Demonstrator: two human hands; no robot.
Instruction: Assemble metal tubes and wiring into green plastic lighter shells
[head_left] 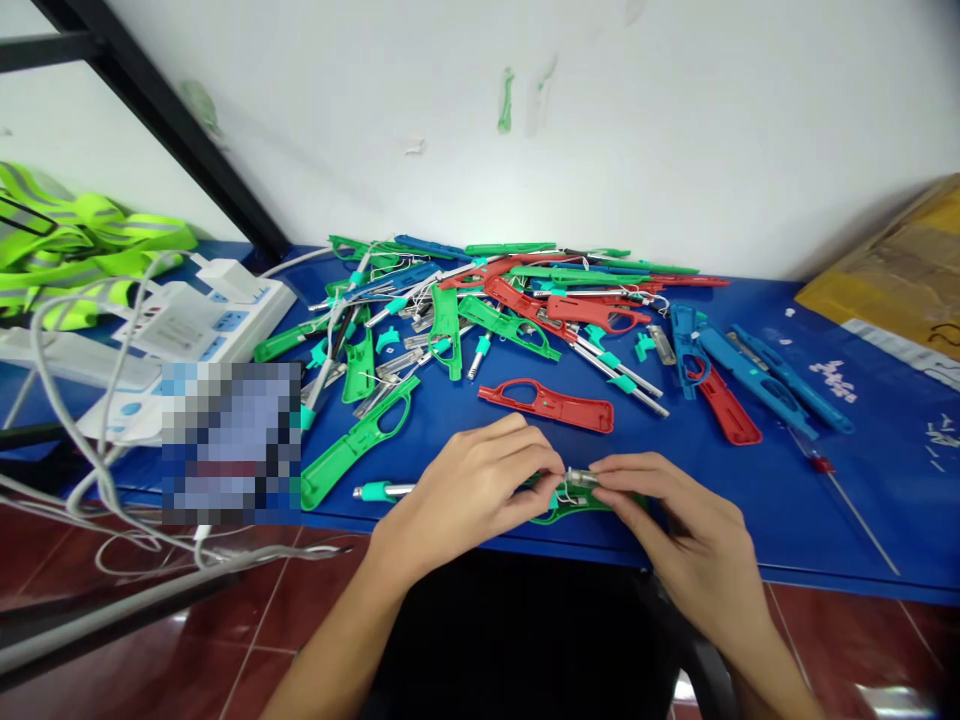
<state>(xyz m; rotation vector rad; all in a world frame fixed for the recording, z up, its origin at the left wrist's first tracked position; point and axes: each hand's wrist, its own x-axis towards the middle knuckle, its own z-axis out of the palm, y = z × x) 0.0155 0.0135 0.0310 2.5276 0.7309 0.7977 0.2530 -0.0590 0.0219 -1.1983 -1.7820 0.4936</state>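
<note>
My left hand (pixel 480 480) and my right hand (pixel 675 520) meet at the near edge of the blue table (pixel 825 500). Both pinch a green plastic handle shell (pixel 570 505) with a small metal part (pixel 581 477) and thin wire on top of it. A metal rod with a teal tip (pixel 379 490) sticks out to the left from under my left hand. A red handle shell (pixel 547 403) lies just beyond my fingers.
A heap of green, red and blue handle shells and metal rods (pixel 510 310) fills the table's back. A white power strip (pixel 202 320) with cables lies left, a yellow-green vest (pixel 67 250) behind it. Cardboard box (pixel 892 270) at right, small white bits (pixel 832 378) nearby.
</note>
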